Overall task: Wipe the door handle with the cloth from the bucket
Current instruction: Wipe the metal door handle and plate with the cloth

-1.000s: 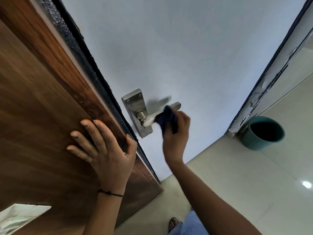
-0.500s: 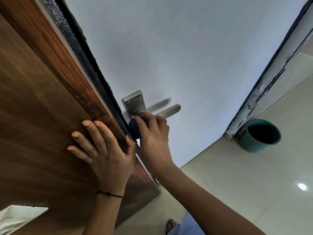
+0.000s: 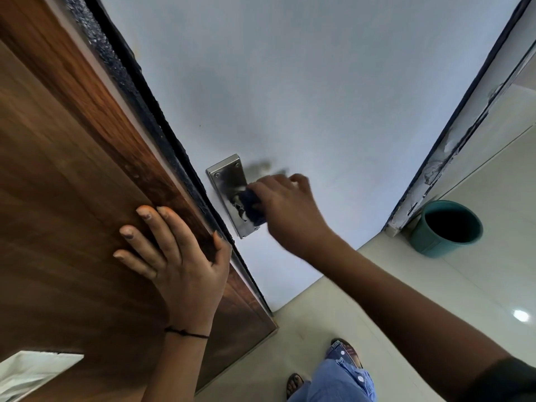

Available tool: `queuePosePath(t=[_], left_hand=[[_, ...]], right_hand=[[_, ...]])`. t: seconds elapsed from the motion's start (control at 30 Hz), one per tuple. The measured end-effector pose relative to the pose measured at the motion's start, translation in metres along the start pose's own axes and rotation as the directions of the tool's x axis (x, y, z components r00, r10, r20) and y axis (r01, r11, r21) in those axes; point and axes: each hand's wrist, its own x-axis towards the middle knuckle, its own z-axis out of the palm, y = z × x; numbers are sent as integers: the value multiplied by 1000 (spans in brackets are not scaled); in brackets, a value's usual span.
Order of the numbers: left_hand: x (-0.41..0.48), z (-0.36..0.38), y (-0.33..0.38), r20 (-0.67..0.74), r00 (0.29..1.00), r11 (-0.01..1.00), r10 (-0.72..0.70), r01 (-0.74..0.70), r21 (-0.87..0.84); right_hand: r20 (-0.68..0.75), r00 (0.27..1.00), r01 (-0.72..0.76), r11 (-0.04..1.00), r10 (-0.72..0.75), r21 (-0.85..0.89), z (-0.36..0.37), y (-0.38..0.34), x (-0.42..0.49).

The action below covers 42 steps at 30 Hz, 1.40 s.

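Note:
The steel door handle plate [image 3: 228,177] is fixed to the pale door near its edge. My right hand [image 3: 285,207] is closed around a dark blue cloth [image 3: 253,208] and presses it against the base of the lever, which the hand hides. My left hand [image 3: 177,256] lies flat with spread fingers on the brown wooden door face [image 3: 58,198], its thumb at the door's edge. A teal bucket [image 3: 446,232] stands on the floor at the right, by the door frame.
The white door frame [image 3: 452,158] with chipped paint runs up at the right. Pale floor tiles [image 3: 435,300] spread below. My feet in sandals [image 3: 345,351] and blue trouser legs show at the bottom.
My right hand with the cloth slid from the lever's tip inward to its base at the plate and has shifted slightly outward again. My left hand stayed put on the door.

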Motion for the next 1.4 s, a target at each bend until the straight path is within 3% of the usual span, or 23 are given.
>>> queuePosePath(t=[0.17,0.23,0.27,0.33,0.37,0.43,0.53,0.63,0.77,0.87,1.03,1.13,1.27,1.4], left_hand=[[-1,1,-1,-9,1000,1000,-4,4,-5],[0,2,-1,-9,1000,1000,-5,5,-3],[0,1,-1,-9,1000,1000,-5,5,-3],[0,1,-1,-7,1000,1000,-3,3,-3],[0,1,-1,-6,1000,1000,-2,2,-2],[-1,1,-1,-6,1000,1000,-2,2,1],[0,1,-1,-10,1000,1000,-6,6,0],[-1,1,-1,0,1000,1000,-13,13,10],[-1,0,0,-2,1000,1000,-19,19,7],[-1,0,0,-1,1000,1000,-9,9,3],[0,-1,1,11,1000,1000,-2,2,2],[-1,-2,0,5,1000,1000,-3,3,6],[-1,-1,0,1,1000,1000,-4,4,8],[0,-1,1,8,1000,1000,-8,8,8]], right_hand=[[-21,992,-120,979,125,162,2,54,0],[-2,982,-176,920,189,350,9,65,1],[6,972,-206,835,236,510,9,66,1],[53,933,-257,555,356,791,10,67,-3],[70,916,-269,474,395,838,11,67,-6],[78,890,-284,413,449,865,16,67,-12],[142,855,-232,123,498,965,24,61,-18],[215,813,-183,-112,541,977,36,54,-21],[336,804,-68,-485,490,872,46,40,-22],[401,820,-38,-661,408,749,52,20,-22],[498,830,-145,-765,251,627,64,-23,-25],[495,833,-153,-758,246,634,68,-28,-26],[477,829,-190,-656,291,730,71,-27,-23],[421,825,-226,-462,377,858,70,-27,-22]])
